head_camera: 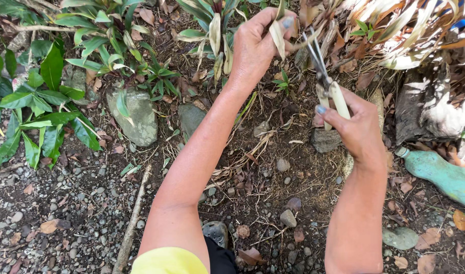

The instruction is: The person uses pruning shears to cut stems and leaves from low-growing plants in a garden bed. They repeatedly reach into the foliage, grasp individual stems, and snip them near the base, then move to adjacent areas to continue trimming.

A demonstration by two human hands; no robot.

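Pinching a dry pale leaf (278,35) at upper centre, left hand (255,45) closed on it; right hand (356,129) grips cream-handled shears (326,81), blades open beside it. Leaf looks light, brittle; hold near base.

Left hand (255,43) far centre, gripping a dry leaf (277,36). Shears (324,76) just right of it, in right hand (356,129). Flat stone (133,114) on ground to the left, leafy plant (40,106) far left. Bottle (443,175) lying at right edge. Stick (133,218) near-left, on gravel.

left hand (255,43) clenched, right hand (356,127) gripping
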